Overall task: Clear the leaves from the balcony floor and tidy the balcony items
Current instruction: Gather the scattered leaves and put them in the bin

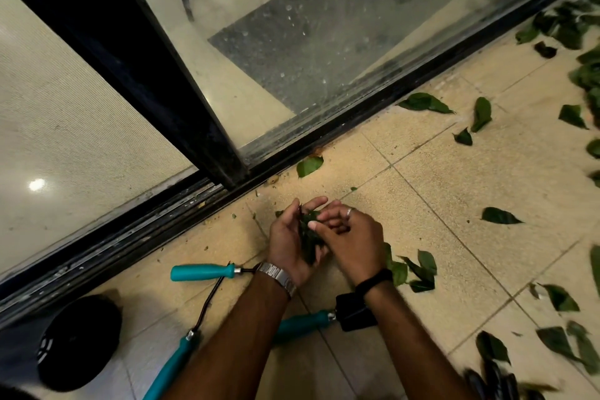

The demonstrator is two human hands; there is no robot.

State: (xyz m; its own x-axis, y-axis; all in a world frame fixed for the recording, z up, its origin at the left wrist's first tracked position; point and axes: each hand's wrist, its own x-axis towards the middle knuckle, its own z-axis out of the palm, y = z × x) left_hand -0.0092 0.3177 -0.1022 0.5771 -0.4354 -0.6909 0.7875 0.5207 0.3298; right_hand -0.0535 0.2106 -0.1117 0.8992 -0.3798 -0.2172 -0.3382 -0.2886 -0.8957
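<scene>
Leaves (500, 216) lie scattered on the beige tiled floor (422, 191) beside a sliding glass door (324, 42); left hand (289, 237) and right hand (350, 237) together clutch one leaf bunch (308, 237); three teal handles (201, 272) lie nearby.

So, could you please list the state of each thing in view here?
Left hand: cupped, holding a bunch of leaves.
Right hand: fingers curled onto the bunch.
Loose leaves: scattered on the floor tiles.
Sliding door: its glass panel is dusty.
Teal-handled tools: lying on the floor.
</scene>
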